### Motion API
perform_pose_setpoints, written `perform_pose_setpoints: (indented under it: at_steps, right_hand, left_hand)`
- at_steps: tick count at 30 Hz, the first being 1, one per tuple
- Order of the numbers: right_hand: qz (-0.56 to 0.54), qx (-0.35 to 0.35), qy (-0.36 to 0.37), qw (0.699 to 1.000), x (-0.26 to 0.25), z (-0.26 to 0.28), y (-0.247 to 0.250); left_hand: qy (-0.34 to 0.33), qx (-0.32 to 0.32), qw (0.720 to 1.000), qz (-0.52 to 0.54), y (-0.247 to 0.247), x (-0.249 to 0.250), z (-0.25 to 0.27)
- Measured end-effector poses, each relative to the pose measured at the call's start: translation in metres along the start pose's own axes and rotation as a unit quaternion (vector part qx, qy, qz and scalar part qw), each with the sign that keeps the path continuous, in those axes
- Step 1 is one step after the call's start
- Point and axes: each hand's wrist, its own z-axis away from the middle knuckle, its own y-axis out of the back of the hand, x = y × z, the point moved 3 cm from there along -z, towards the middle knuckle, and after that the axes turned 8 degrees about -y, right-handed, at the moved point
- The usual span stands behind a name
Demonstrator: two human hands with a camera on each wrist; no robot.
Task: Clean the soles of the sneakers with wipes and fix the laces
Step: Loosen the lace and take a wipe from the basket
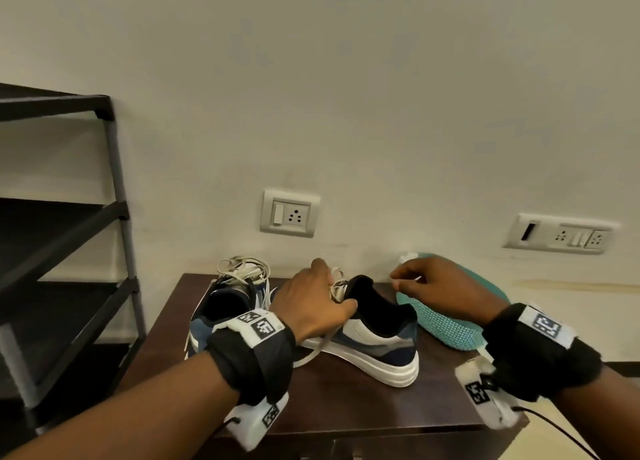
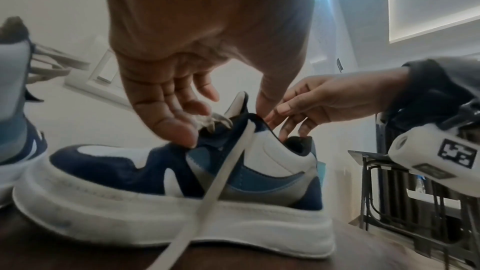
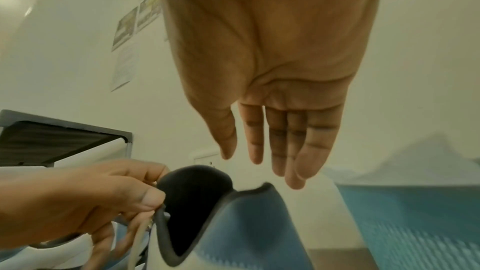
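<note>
My left hand (image 1: 309, 304) sits on the right sneaker (image 1: 372, 338), which stands upright on its sole on the table (image 1: 346, 404). My thumb and fingers curl at the tongue and pinch the lace (image 2: 221, 176) up by the eyelets; one loose end trails down the sneaker's side onto the table. My right hand (image 1: 438, 286) hovers just above the sneaker's heel collar, fingers nearly straight and close together, gripping nothing. The other sneaker (image 1: 228, 304) stands just left of this one, its laces in a loose tangle on top. A teal pack (image 1: 450, 324) lies right of the sneaker, against the wall.
</note>
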Motion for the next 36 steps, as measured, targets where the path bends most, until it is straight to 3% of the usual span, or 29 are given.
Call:
perform_pose_setpoints:
  at_steps: [4, 6, 10, 13, 15, 21, 25, 27, 29, 31, 33, 36]
  right_hand:
    - [-0.084, -0.072, -0.033, 0.993, 0.028, -0.006, -0.035]
    - [-0.122, -0.123, -0.046, 0.984, 0.029, -0.007, -0.046]
    - [-0.150, -0.125, -0.092, 0.977, 0.022, -0.003, -0.047]
    - [-0.191, -0.243, -0.107, 0.945, 0.019, 0.012, -0.049]
    - [-0.194, -0.279, -0.105, 0.935, 0.021, 0.019, -0.049]
    - [-0.179, -0.185, -0.062, 0.964, 0.027, 0.025, -0.048]
    - [-0.183, -0.139, -0.039, 0.972, 0.033, 0.020, -0.047]
    - [-0.177, -0.125, -0.040, 0.976, 0.039, 0.017, -0.048]
    - [-0.158, -0.115, -0.035, 0.980, 0.043, 0.015, -0.049]
    - [-0.135, -0.125, -0.015, 0.983, 0.041, 0.015, -0.051]
    - [-0.091, -0.147, 0.022, 0.985, 0.035, 0.017, -0.058]
    - [-0.010, -0.127, 0.053, 0.990, 0.028, 0.021, -0.069]
  left_hand:
    - [0.034, -0.072, 0.997, 0.009, -0.020, 0.003, 0.016]
    - [0.036, -0.068, 0.997, 0.010, -0.024, 0.007, 0.020]
    - [0.046, -0.057, 0.997, 0.008, -0.022, 0.008, 0.024]
    - [0.047, -0.055, 0.997, 0.019, -0.020, 0.003, 0.027]
    - [0.041, -0.053, 0.997, 0.027, -0.017, -0.002, 0.027]
    - [0.028, -0.019, 0.999, 0.030, -0.010, -0.001, 0.031]
    - [-0.112, 0.098, 0.989, -0.019, 0.021, 0.025, 0.035]
    - [-0.155, 0.067, 0.985, 0.016, 0.024, 0.042, 0.041]
    - [-0.158, -0.021, 0.986, 0.056, 0.010, 0.052, 0.049]
    - [-0.172, -0.084, 0.981, 0.024, -0.010, 0.055, 0.057]
    - [-0.196, -0.092, 0.975, -0.040, -0.022, 0.054, 0.059]
    - [-0.194, -0.118, 0.973, -0.039, -0.028, 0.052, 0.056]
